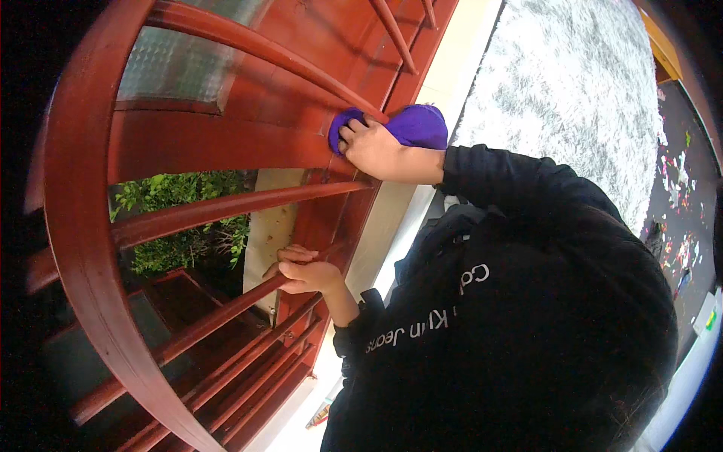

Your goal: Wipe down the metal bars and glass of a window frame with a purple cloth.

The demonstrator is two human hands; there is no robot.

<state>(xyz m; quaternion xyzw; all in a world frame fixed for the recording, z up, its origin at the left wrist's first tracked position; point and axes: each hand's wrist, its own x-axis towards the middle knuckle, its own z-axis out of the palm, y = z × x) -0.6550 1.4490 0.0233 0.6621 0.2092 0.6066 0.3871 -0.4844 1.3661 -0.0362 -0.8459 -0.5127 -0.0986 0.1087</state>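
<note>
My right hand (370, 148) holds a purple cloth (419, 127) near the lower end of a red window bar (333, 87). Part of the cloth is pressed on the red wooden frame beyond the bar, and the rest hangs out beside my wrist. Lower in the view, my left hand (305, 274) is closed around another red bar (226, 316), its fingers wrapped behind it. The bars run from the red frame (361, 217) to a curved red rail (93, 220) at the left.
Patterned glass (175, 68) sits in a red sash behind the bars. Green shrubs (186, 214) show through an opening. Behind me lie a grey-white shaggy rug (559, 85) and a dark floor (692, 220) with scattered colourful bits. A pale sill (390, 226) borders the frame.
</note>
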